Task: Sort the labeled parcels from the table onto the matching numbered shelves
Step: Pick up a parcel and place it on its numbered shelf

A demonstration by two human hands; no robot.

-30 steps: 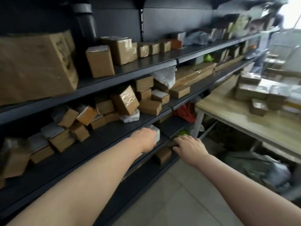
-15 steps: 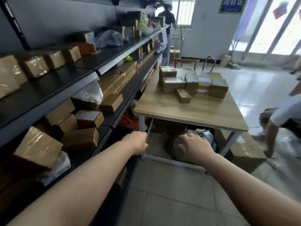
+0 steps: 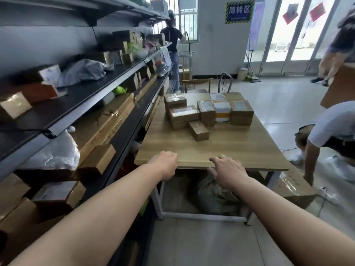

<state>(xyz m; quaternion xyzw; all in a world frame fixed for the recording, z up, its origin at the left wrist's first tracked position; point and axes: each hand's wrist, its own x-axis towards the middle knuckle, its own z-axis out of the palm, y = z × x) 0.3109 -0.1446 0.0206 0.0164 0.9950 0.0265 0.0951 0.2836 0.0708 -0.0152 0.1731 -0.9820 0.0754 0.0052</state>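
Observation:
Several taped cardboard parcels (image 3: 207, 112) stand clustered at the far half of a wooden table (image 3: 211, 148); a small one (image 3: 198, 130) lies nearest me. Both my arms reach forward. My left hand (image 3: 165, 164) hovers at the table's near edge with fingers loosely curled, holding nothing. My right hand (image 3: 226, 169) is beside it at the same edge, fingers spread and relaxed, also holding nothing. Dark metal shelves (image 3: 92, 104) filled with boxes and bags run along the left.
Bags lie under the table (image 3: 215, 194). A person crouches at the right by a large box (image 3: 294, 187). Another person walks at the far right carrying a carton, and a third stands at the shelves' far end. Chairs stand beyond the table.
My view has swung from the shelves to the table. Both hands left the lower shelf and now hang at the table's near edge, holding nothing.

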